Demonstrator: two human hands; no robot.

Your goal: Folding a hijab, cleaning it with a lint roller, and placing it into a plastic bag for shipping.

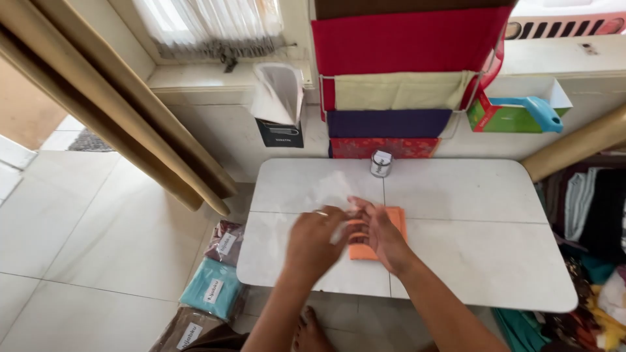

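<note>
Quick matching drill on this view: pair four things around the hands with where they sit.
Things:
1. orange folded cloth
2. small tin
3. teal packaged cloth
4. red fabric

Places:
A. on the floor, left of the table
B. hung on the rack against the wall
C. under the right hand
D. at the table's far edge

Pairs: 1-C, 2-D, 3-A, 4-B

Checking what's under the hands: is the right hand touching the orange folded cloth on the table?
Touching. The head view shows the right hand lying directly on the orange folded cloth, fingers overlapping its left part.
</note>
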